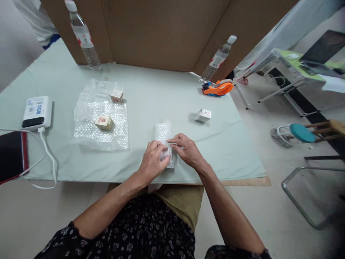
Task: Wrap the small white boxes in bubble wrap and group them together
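A narrow bundle of bubble wrap (163, 133) lies on the pale green table (151, 97) near its front edge. My left hand (154, 162) is closed over the near end of the bundle, fingers curled on it. My right hand (187, 149) pinches the same bundle from the right side. What the wrap encloses is hidden. A small white box (203, 115) sits alone to the right of my hands.
A bubble wrap sheet (101, 122) at the left carries two small boxes (104, 122) (116, 96). An orange tape dispenser (218, 87) and two water bottles (84, 36) (218, 58) stand at the back by cardboard walls. A power bank (37, 112), cable and tablet (12, 155) lie far left.
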`<move>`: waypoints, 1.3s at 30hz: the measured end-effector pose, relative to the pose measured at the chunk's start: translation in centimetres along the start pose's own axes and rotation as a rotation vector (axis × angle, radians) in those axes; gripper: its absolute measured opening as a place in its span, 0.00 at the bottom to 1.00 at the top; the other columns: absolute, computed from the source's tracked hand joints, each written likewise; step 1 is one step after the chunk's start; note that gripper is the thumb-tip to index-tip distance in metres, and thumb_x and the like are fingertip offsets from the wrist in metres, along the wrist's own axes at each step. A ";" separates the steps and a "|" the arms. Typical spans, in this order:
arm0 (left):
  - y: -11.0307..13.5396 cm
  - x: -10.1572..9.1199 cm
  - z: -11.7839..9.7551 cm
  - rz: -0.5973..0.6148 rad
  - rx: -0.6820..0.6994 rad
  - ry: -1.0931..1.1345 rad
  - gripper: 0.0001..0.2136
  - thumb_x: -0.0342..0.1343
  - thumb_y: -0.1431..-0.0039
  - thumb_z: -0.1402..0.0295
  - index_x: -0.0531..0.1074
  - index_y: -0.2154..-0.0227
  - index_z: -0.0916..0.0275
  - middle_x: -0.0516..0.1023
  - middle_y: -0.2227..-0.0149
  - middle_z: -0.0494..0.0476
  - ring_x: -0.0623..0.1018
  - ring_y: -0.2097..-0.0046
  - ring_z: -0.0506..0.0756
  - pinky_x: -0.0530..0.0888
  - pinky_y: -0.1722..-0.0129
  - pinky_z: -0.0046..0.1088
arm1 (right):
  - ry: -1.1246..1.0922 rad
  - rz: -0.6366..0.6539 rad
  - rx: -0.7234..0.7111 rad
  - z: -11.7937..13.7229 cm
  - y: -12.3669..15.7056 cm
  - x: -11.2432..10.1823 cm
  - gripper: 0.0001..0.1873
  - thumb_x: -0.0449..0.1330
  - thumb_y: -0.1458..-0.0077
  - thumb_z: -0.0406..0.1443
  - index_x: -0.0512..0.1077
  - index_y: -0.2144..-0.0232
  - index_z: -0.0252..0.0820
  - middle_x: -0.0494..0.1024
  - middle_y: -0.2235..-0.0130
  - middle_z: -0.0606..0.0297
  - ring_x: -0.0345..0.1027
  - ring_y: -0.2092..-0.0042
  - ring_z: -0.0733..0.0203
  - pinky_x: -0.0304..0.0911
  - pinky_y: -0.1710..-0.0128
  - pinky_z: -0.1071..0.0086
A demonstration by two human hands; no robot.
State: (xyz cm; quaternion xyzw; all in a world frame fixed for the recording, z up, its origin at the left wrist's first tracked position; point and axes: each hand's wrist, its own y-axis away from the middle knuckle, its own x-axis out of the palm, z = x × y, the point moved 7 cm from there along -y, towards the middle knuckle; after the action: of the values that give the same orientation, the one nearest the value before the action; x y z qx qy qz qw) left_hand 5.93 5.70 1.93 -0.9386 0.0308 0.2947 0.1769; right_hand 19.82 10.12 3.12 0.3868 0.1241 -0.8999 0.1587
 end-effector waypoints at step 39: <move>0.4 0.3 0.1 0.017 0.071 -0.046 0.10 0.54 0.39 0.70 0.73 0.55 0.62 0.74 0.55 0.62 0.72 0.52 0.60 0.73 0.48 0.42 | -0.541 -0.255 0.150 -0.2 -2.9 0.3 0.13 0.67 0.53 0.47 0.76 0.75 0.44 0.77 0.64 0.64 0.70 0.59 0.58 0.65 0.57 0.64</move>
State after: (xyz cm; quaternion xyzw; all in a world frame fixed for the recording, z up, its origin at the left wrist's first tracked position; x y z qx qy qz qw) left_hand 6.08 5.41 1.51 -0.9244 0.0452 0.3163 0.2083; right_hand 18.63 12.80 3.11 0.1250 0.0580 -0.9895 0.0428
